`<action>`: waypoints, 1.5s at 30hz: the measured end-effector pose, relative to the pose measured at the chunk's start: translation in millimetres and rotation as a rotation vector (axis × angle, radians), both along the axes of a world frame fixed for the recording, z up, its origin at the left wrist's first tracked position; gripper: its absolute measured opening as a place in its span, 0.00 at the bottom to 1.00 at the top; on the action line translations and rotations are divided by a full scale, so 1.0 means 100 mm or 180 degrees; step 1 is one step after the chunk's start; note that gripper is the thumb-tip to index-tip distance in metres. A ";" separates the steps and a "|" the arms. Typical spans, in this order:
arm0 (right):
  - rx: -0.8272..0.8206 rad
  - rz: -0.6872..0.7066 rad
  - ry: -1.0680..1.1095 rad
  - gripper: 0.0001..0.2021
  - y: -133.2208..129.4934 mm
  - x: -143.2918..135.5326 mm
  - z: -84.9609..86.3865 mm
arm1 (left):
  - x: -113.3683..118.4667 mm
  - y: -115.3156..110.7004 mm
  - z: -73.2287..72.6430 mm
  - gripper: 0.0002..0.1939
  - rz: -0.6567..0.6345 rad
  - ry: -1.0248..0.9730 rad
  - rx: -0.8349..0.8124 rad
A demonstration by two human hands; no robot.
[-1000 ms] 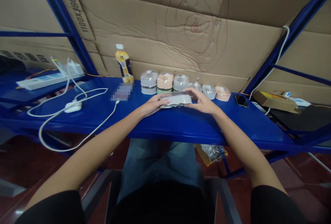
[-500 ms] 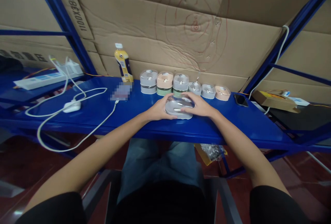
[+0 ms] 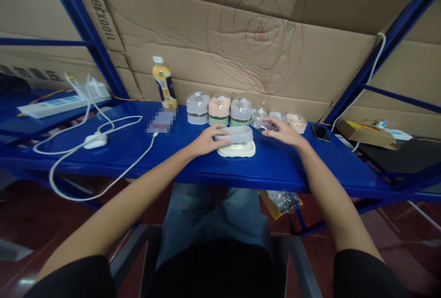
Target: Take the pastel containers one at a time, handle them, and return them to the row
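Note:
My left hand (image 3: 209, 140) grips the left end of a grey plastic box body (image 3: 238, 135), which is tilted and raised. Under it, on the blue table, lies a cream tray-like base (image 3: 237, 150) with rounded corners. A clear plastic lid (image 3: 264, 125) is pinched in my right hand (image 3: 286, 133), to the right of the grey body and apart from it. Behind the lid stand a small grey box (image 3: 259, 114) and a peach box (image 3: 296, 123), partly covered by the lid and my fingers.
Stacked clear-lidded boxes stand at the back: a grey stack (image 3: 198, 107), a peach-and-green stack (image 3: 219, 110) and a grey-and-green stack (image 3: 240, 110). Left are a yellow bottle (image 3: 164, 84), a blurred device (image 3: 161, 122) and a looped white cable (image 3: 144, 156). A phone (image 3: 321, 133) lies right.
The box between my hands has come apart. My right hand has moved right with the clear lid, while my left hand has tilted the grey body up, uncovering the cream base.

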State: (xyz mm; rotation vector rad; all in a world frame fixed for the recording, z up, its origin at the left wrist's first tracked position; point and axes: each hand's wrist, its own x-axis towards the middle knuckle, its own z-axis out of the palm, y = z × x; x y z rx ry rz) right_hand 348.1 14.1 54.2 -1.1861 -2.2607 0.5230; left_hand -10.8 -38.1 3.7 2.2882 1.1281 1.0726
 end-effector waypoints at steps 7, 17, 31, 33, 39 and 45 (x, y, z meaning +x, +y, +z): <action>-0.0351 0.0221 -0.0507 0.39 0.08 0.07 -0.01 | -0.39 0.12 -0.02 0.30 0.0398 0.0011 -0.0015; 0.0236 0.0608 0.0447 0.42 -0.11 -0.23 0.00 | 0.00 -0.12 0.04 0.45 0.0137 -0.0038 0.0187; 0.0534 0.1212 -0.0036 0.43 -0.29 -0.79 -0.10 | 0.23 -0.10 -0.08 0.61 -0.0137 0.0156 0.0078; 0.0534 0.1211 -0.0078 0.43 -0.29 -0.79 -0.13 | 0.23 -0.09 -0.09 0.60 -0.0116 0.0259 0.0137; 0.0506 0.1146 -0.0215 0.51 -0.29 -0.69 -0.27 | 0.17 -0.09 -0.07 0.57 -0.0219 0.0346 0.0089; 0.0598 0.1128 0.0003 0.52 -0.25 -0.58 -0.28 | 0.12 -0.10 -0.06 0.60 -0.0086 0.0014 -0.0045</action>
